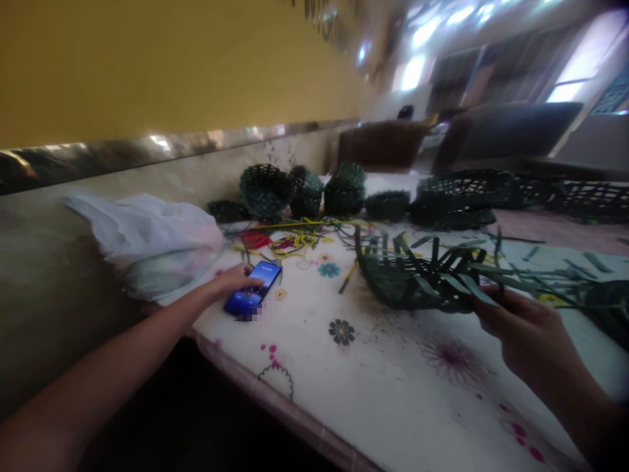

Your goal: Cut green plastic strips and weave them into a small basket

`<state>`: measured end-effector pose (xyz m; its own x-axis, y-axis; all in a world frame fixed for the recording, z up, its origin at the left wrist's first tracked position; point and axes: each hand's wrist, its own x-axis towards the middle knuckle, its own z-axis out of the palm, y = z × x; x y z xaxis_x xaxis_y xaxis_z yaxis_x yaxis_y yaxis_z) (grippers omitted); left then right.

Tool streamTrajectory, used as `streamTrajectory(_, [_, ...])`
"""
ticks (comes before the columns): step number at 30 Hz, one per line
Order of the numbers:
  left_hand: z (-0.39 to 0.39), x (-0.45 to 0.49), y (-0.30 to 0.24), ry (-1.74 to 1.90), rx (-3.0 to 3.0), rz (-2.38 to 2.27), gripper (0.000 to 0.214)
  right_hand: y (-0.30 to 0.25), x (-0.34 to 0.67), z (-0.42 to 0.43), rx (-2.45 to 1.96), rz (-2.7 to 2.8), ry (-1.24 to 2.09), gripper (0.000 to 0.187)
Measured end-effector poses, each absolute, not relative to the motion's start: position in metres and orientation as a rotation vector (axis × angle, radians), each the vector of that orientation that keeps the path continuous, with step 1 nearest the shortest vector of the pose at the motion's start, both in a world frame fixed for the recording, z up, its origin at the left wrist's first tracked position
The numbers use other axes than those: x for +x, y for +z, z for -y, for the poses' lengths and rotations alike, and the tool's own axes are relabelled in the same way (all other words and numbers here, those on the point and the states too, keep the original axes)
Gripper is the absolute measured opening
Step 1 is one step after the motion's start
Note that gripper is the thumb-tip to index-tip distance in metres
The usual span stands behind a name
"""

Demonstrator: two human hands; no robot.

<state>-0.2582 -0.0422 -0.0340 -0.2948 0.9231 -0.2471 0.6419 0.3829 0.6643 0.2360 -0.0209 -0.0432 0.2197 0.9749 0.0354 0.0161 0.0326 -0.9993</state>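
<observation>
My left hand [234, 279] reaches out to a phone [253, 295] with a lit blue screen, lying on the flowered white cloth [373, 387]. Its fingers rest on the phone's upper edge, loosely curled. My right hand [515, 324] is closed on the loose strips of a half-woven dark green basket [417, 278], which lies tilted on the cloth with unwoven strips sticking out to the right.
A white plastic bag [147, 242] lies by the wall at the left. Several finished green woven baskets [304, 190] stand at the back, with yellow and red strips [289, 239] in front of them. More dark wicker pieces [491, 190] sit at the back right.
</observation>
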Motion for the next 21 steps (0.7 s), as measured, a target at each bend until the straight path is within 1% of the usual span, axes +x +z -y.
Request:
streamTrajectory(6, [0.048, -0.258, -0.024, 0.567, 1.351, -2.002, 0.052, -0.052, 0.239, 0.017, -1.268, 1.072, 0.991, 0.043])
streamTrajectory(11, [0.048, -0.262, -0.025, 0.571, 1.427, -2.027, 0.053, -0.048, 0.237, 0.019, -1.284, 1.054, 1.010, 0.044])
streamTrajectory(15, [0.048, -0.268, -0.027, 0.575, 1.391, -1.998, 0.048, -0.045, 0.236, 0.020, -1.286, 1.032, 1.036, 0.046])
streamTrajectory(21, [0.051, -0.268, -0.027, 0.601, 1.424, -1.988, 0.050, -0.045, 0.235, 0.020, -1.299, 1.049, 1.000, 0.046])
